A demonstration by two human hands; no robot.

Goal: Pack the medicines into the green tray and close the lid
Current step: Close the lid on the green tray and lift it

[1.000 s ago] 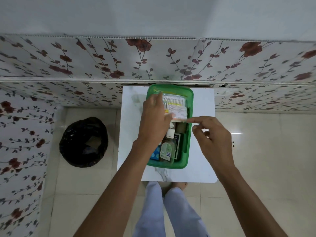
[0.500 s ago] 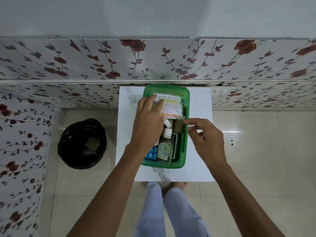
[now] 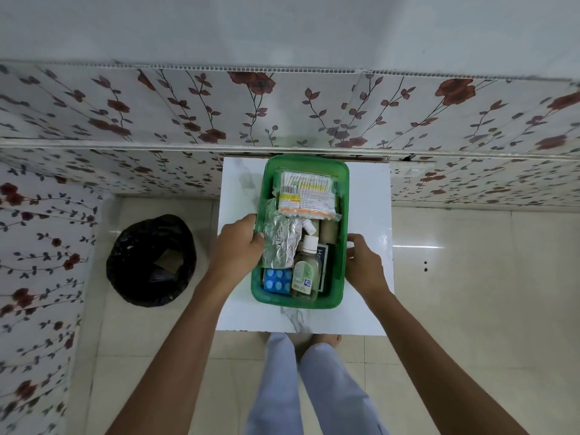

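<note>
The green tray (image 3: 342, 215) stands open on a small white table (image 3: 368, 196). Inside lie a packet of cotton buds (image 3: 306, 196) at the far end, a silver foil blister strip (image 3: 281, 243), a small clear bottle with a white cap (image 3: 306, 271), a blue blister pack (image 3: 276, 280) and a dark box (image 3: 322, 262). My left hand (image 3: 238, 246) grips the tray's left rim, thumb touching the foil strip. My right hand (image 3: 362, 260) rests against the tray's right wall, fingers curled on it. No lid is in sight.
A bin lined with a black bag (image 3: 150, 260) stands on the tiled floor left of the table. Floral wall panels (image 3: 282, 114) run just behind the table. My legs and bare feet (image 3: 317, 340) are at the table's near edge.
Both hands have left the tray's contents. My left hand drew back from the cotton bud packet to the left rim, and my right hand moved outward to the right wall.
</note>
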